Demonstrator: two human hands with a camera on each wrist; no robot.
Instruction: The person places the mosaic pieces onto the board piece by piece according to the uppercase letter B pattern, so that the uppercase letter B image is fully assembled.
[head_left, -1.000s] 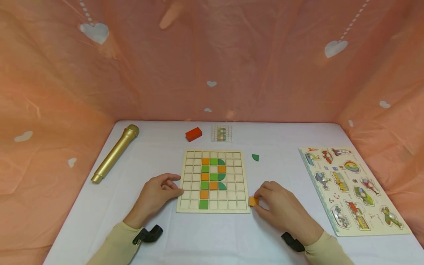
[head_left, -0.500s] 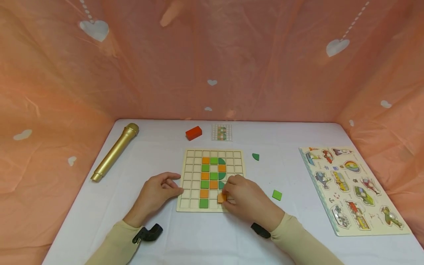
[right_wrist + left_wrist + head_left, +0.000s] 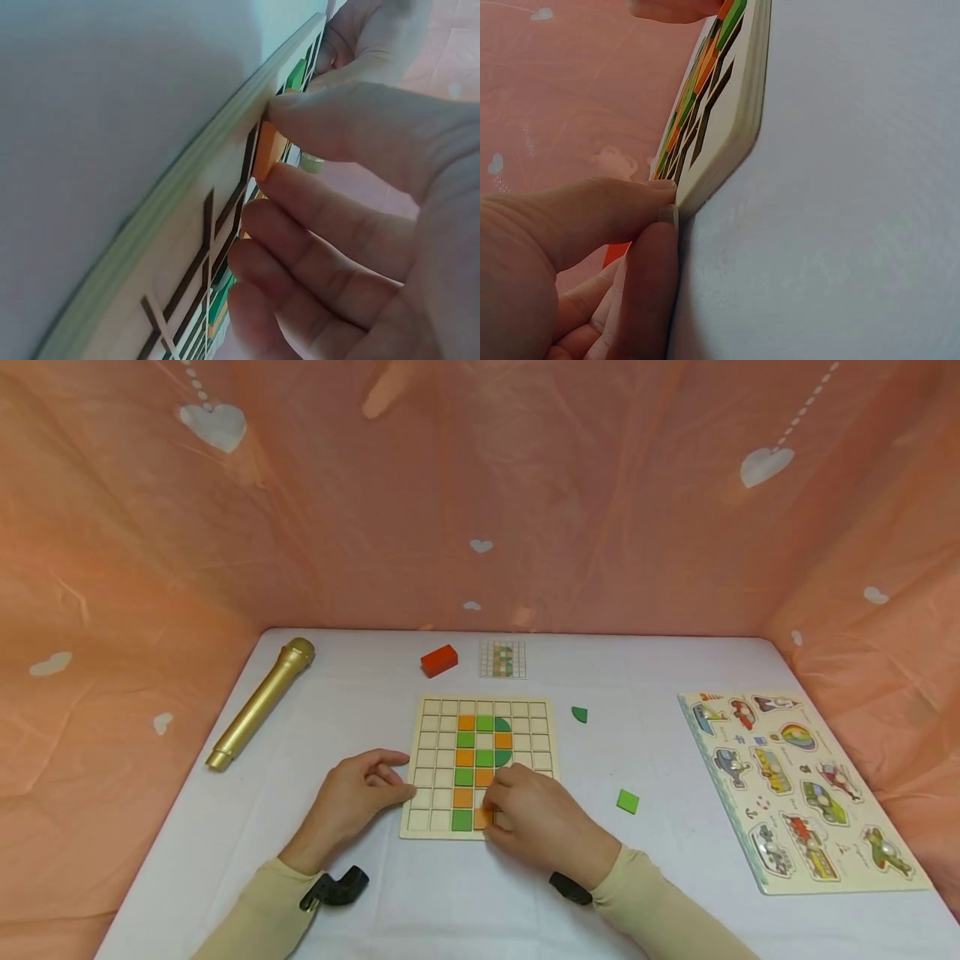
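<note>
A square wooden grid board (image 3: 430, 818) lies mid-table, partly filled with orange, green and dark green tiles. My right hand (image 3: 536, 814) pinches a square orange tile (image 3: 270, 148) between thumb and index finger. That tile is in the bottom row, right beside the green tile (image 3: 462, 820). The other right fingers curl over the board and hide some cells. At the board's left edge, the thumb and index finger of my left hand (image 3: 350, 802) touch the rim, spread apart along it. In the left wrist view the left thumb (image 3: 622, 214) meets the board's edge near a corner.
Right of the board lie a loose green square tile (image 3: 627, 802) and a dark green quarter-round tile (image 3: 580, 715). Behind it are a red block (image 3: 439, 661) and a pattern card (image 3: 502, 659). A gold microphone (image 3: 258, 706) lies left, a picture puzzle (image 3: 795, 793) right.
My right hand has carried the orange tile leftward from beside the board to the bottom row. This uncovered the green square tile on the table. My left hand has stayed in place.
</note>
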